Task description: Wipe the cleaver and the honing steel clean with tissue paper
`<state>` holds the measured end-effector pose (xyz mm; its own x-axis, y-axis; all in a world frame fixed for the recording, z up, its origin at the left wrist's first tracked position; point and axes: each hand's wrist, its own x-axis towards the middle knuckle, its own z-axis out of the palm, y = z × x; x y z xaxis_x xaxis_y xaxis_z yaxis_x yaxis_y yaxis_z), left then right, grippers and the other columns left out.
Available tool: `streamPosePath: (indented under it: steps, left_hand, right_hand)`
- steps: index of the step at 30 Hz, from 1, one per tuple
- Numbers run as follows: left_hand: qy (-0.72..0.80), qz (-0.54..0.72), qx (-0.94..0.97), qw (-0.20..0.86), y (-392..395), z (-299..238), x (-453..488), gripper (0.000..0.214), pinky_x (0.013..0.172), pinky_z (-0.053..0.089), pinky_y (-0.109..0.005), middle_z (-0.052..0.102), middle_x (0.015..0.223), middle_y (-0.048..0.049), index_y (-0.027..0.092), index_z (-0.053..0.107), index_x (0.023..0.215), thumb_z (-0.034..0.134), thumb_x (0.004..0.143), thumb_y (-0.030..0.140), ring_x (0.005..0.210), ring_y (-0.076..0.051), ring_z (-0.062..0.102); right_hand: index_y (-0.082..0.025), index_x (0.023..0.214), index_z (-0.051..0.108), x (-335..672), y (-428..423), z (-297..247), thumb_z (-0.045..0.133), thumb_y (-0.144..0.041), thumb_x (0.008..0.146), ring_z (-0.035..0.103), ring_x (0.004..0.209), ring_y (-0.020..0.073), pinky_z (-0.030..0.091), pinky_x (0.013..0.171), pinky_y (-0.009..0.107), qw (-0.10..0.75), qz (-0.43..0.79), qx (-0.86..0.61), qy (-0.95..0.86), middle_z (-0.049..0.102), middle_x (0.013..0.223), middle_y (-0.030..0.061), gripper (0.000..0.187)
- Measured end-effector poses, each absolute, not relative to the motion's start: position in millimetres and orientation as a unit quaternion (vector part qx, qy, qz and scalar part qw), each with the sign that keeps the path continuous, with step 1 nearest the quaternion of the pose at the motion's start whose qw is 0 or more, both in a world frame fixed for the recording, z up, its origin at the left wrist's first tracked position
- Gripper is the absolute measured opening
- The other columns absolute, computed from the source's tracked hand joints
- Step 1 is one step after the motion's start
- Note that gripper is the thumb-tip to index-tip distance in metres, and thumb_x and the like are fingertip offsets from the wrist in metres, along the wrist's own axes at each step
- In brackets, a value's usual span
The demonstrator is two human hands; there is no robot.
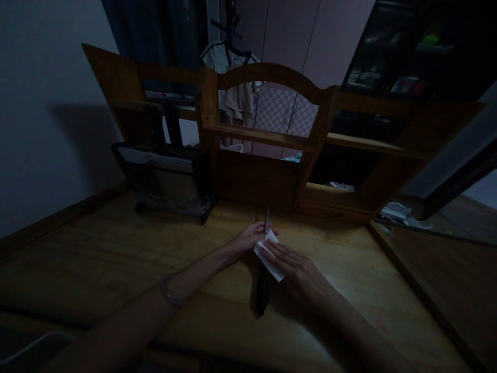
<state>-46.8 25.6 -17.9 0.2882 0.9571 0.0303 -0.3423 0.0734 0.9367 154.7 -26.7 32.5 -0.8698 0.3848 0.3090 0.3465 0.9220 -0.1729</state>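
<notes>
A knife [262, 292] with a black handle points away from me over the wooden table, its handle end toward me and a narrow blade tip beyond my hands. Around the blade from the left curls my left hand [251, 236], with its fingers partly hidden behind it. My right hand [291, 261] presses a folded white tissue [274, 267] against the blade from the right, fingers together. Most of the blade is covered by the hands and the tissue.
Back left on the table [186, 280] stands a dark knife holder [163, 160] with black handles sticking up. A wooden shelf frame [267, 140] runs along the back. Crumpled white plastic [399, 211] lies at right, past the table's raised edge [411, 285].
</notes>
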Motion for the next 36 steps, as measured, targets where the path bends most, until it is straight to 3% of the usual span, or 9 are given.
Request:
streamPosePath:
  steps: [7, 16, 21, 27, 36]
  left_hand:
    - [0.356, 0.486, 0.449, 0.659, 24.7, -16.9, -45.1, 0.046, 0.071, 0.049, -0.027, 0.065, 0.109, -0.0164, 0.012, 0.055, 0.104, 0.075, 0.063, 0.015, 0.082, -0.018, 0.066]
    - [0.348, 0.496, 0.421, 0.674, 23.9, -15.0, -47.0, 0.035, 0.067, 0.053, -0.028, 0.066, 0.099, -0.0119, 0.013, 0.058, 0.099, 0.073, 0.071, 0.028, 0.074, -0.018, 0.068]
    - [0.354, 0.490, 0.419, 0.678, 25.6, -20.7, -47.3, 0.037, 0.070, 0.055, -0.032, 0.067, 0.089, -0.0110, 0.011, 0.059, 0.103, 0.071, 0.074, 0.031, 0.073, -0.021, 0.069]
    - [0.336, 0.525, 0.386, 0.680, 22.0, -15.4, -46.1, 0.023, 0.076, 0.055, -0.034, 0.066, 0.089, -0.0096, 0.011, 0.058, 0.091, 0.068, 0.077, 0.026, 0.077, -0.018, 0.066]
    - [0.349, 0.563, 0.374, 0.649, 29.4, -22.9, -44.7, 0.029, 0.050, 0.042, -0.016, 0.060, 0.072, 0.0007, 0.013, 0.055, 0.087, 0.073, 0.071, 0.029, 0.057, -0.008, 0.057]
  right_hand:
    - [-0.016, 0.143, 0.032, 167.0, -19.6, 28.5, 0.043, -0.006, 0.072, 0.036, 0.132, 0.0219, 0.032, 0.110, 0.044, 0.182, 0.054, -0.172, -0.967, 0.038, 0.144, 0.0082, 0.072]
    - [-0.022, 0.143, 0.033, 179.7, -15.5, 27.9, 0.038, -0.003, 0.072, 0.035, 0.133, 0.0229, 0.032, 0.109, 0.048, 0.293, 0.056, -0.247, -0.922, 0.036, 0.146, 0.0022, 0.074]
    - [-0.026, 0.142, 0.035, 178.7, -16.7, 27.4, 0.036, -0.001, 0.068, 0.037, 0.132, 0.0239, 0.035, 0.107, 0.047, 0.312, 0.082, -0.264, -0.909, 0.036, 0.146, -0.0003, 0.078]
    - [-0.024, 0.144, 0.028, 176.6, -18.9, 30.7, 0.035, -0.001, 0.071, 0.031, 0.135, 0.0243, 0.033, 0.109, 0.046, 0.301, 0.083, -0.253, -0.916, 0.029, 0.149, 0.0006, 0.078]
    - [-0.018, 0.145, 0.025, 155.7, -22.6, 29.6, 0.038, -0.001, 0.076, 0.022, 0.138, 0.0214, 0.026, 0.113, 0.046, 0.176, 0.040, -0.191, -0.965, 0.027, 0.150, 0.0049, 0.072]
